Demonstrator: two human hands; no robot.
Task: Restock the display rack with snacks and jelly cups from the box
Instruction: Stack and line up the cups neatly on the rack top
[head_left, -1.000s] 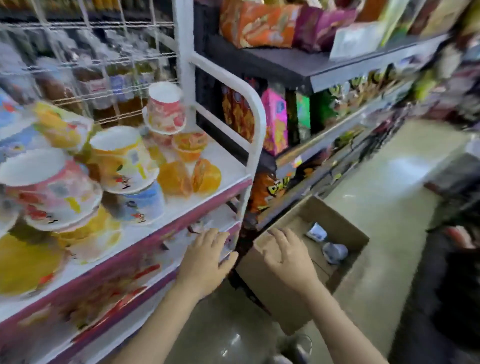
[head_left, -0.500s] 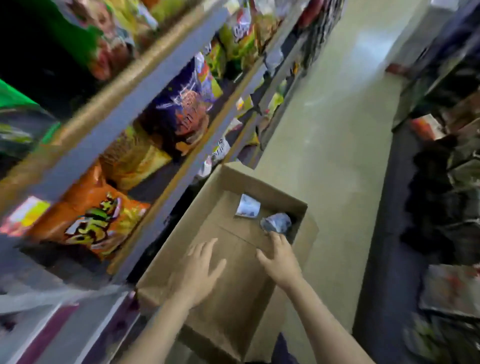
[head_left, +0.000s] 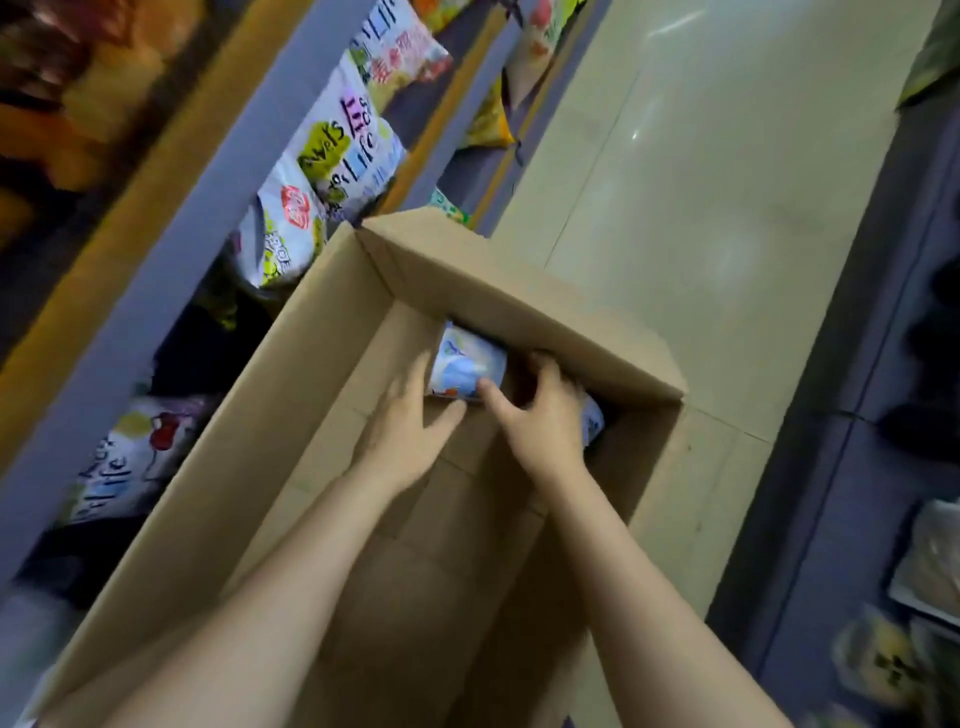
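Note:
An open cardboard box (head_left: 524, 312) stands on the floor below me. Two jelly cups lie on their sides at its far end. The left one, a white and blue jelly cup (head_left: 467, 364), is touched on its left side by the straight fingers of my left hand (head_left: 410, 421). My right hand (head_left: 545, 415) curls over the second jelly cup (head_left: 593, 422), which it mostly hides, and its thumb touches the first cup. The display rack is out of view.
A grey store shelf (head_left: 171, 244) runs along the box's left side, holding white snack bags (head_left: 337, 150). Beige floor tiles (head_left: 675, 182) stretch beyond the box. Another dark shelf with goods (head_left: 924, 566) lines the right edge.
The view swung from the display rack down into the box. Both hands moved from the box's near part to the two cups at its far end, and the right hand closed over one.

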